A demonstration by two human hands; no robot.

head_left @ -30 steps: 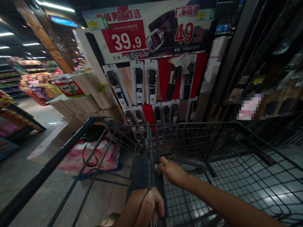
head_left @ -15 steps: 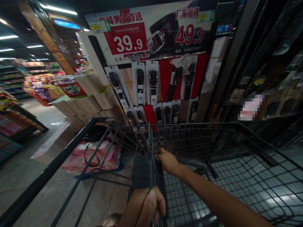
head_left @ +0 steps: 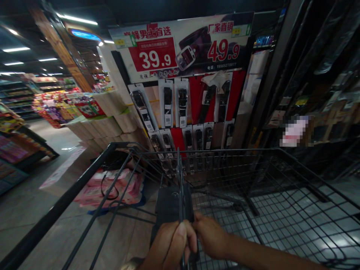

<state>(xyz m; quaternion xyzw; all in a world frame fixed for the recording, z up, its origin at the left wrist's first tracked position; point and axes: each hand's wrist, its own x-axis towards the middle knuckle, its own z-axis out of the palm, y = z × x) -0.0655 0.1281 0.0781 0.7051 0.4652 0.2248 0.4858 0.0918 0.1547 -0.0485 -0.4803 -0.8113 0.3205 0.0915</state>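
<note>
Rail (head_left: 180, 183) sits in left hand (head_left: 170, 242), right hand (head_left: 213, 236) perhaps touching black panel (head_left: 167, 206).

white strip lights (head_left: 77, 18) blaze against a dark ceiling (head_left: 152, 7), and there's a blue sign (head_left: 85, 35) glowing beside the wooden post (head_left: 56, 48)! dead ahead stands the display rack (head_left: 194, 105), a wide printed board (head_left: 197, 30) spanning its top edge, packaged belts (head_left: 182, 101) hanging in rows below, red backing showing between them. off the rack's left edge, pale packs (head_left: 101, 127) pile up; farther back, bright goods (head_left: 53, 110) crowd in, long shelves (head_left: 14, 93) behind. past its right edge, it's all gloom. down low, grey floor tiles (head_left: 39, 217) catch a shine.
</note>
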